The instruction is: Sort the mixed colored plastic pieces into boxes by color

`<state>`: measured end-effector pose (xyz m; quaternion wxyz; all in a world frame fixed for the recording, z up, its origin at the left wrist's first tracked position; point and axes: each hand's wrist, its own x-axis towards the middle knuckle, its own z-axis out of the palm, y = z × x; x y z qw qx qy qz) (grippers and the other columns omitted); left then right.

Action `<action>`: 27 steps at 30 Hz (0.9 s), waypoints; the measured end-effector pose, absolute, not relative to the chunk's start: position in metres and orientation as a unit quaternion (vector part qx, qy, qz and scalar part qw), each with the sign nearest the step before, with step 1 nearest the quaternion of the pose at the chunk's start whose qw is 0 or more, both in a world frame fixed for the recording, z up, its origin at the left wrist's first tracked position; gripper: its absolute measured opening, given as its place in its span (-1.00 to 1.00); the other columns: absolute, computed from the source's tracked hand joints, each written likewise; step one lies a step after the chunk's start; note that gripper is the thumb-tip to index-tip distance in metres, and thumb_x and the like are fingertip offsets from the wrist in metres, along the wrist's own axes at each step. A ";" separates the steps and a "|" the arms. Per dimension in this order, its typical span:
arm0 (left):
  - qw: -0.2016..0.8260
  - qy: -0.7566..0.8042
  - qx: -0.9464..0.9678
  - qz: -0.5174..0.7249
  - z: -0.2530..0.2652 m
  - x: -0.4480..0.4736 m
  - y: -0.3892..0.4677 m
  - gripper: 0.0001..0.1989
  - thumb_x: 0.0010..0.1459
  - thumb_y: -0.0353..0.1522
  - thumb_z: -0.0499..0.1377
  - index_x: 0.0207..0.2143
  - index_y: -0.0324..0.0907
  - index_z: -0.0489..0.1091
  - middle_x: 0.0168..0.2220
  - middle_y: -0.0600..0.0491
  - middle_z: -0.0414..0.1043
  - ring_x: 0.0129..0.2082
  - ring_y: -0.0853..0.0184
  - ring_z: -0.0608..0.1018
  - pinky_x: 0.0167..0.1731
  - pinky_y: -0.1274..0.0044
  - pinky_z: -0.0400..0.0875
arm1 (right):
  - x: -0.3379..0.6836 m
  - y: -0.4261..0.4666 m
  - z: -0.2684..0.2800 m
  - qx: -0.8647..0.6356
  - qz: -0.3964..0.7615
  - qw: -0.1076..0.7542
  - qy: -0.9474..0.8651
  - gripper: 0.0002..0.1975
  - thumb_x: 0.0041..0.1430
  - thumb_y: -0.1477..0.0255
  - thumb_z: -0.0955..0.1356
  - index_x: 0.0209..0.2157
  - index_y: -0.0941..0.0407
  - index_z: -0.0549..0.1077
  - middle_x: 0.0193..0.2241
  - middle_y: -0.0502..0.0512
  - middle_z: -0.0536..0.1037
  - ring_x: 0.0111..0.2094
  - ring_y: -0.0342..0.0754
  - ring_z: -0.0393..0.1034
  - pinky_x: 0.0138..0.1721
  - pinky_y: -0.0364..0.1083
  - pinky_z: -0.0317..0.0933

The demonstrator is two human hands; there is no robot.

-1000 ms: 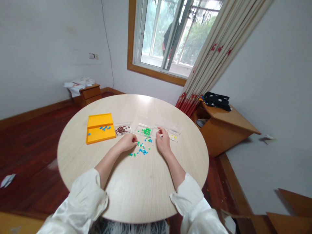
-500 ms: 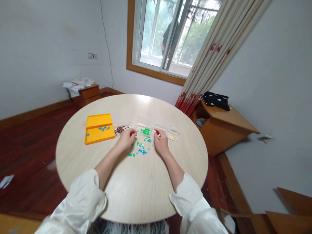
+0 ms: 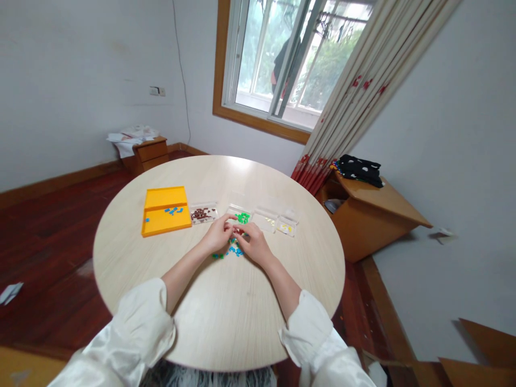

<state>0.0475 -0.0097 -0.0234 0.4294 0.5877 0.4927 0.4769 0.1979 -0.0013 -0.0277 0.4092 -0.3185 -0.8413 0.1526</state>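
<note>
My left hand and my right hand meet over the loose heap of small blue and green toy-brick pieces, fingertips touching or nearly so. Both hands have their fingers curled in; whatever lies between the tips is too small or hidden to name. Just beyond the hands, green pieces lie in a clear box, partly covered by my fingers. To its left, dark brown pieces fill another clear box. On the right, a clear box holds a few pale pieces, and a smaller one holds yellow pieces.
An open yellow case with several blue pieces lies at the left on the round table. Beyond the table stand a small drawer cabinet at left and a wooden cabinet at right, below the curtain.
My right hand has moved left from beside the clear boxes to meet my left hand, which has shifted slightly right. The box of pale pieces is now uncovered. The view has tilted slightly.
</note>
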 end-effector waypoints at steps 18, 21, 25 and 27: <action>0.447 0.514 0.551 0.482 -0.020 0.050 -0.011 -0.71 -0.06 -0.49 0.06 -0.20 -0.23 0.28 -0.53 0.12 0.43 -0.50 0.38 0.52 -0.44 0.55 0.36 | 0.209 0.011 -0.027 -0.414 0.196 0.455 -0.764 -0.85 0.10 0.38 0.28 -0.36 0.12 0.46 -0.45 0.05 0.53 -0.42 -0.10 0.38 -0.31 -0.10 0.24; 0.429 0.527 0.555 0.479 -0.020 0.049 -0.010 -0.72 -0.04 -0.49 0.04 -0.20 -0.22 0.28 -0.53 0.12 0.41 -0.50 0.38 0.53 -0.43 0.54 0.38 | 0.219 0.020 -0.025 -0.457 0.183 0.501 -0.712 -0.84 0.08 0.38 0.27 -0.36 0.13 0.45 -0.45 0.05 0.54 -0.42 -0.09 0.39 -0.31 -0.09 0.24; 0.393 0.540 0.560 0.489 -0.018 0.047 -0.010 -0.74 -0.01 -0.46 0.03 -0.21 -0.23 0.30 -0.53 0.10 0.42 -0.46 0.37 0.52 -0.39 0.54 0.38 | 0.235 0.030 -0.024 -0.508 0.161 0.533 -0.657 -0.81 0.07 0.36 0.26 -0.37 0.15 0.44 -0.43 0.10 0.54 -0.39 -0.05 0.40 -0.32 -0.08 0.23; 0.373 0.553 0.560 0.490 -0.016 0.045 -0.010 -0.75 -0.01 -0.44 0.03 -0.21 -0.24 0.32 -0.53 0.09 0.42 -0.46 0.37 0.51 -0.40 0.54 0.37 | 0.242 0.033 -0.025 -0.533 0.137 0.533 -0.642 -0.80 0.08 0.36 0.26 -0.36 0.15 0.45 -0.42 0.11 0.54 -0.38 -0.04 0.39 -0.29 -0.06 0.22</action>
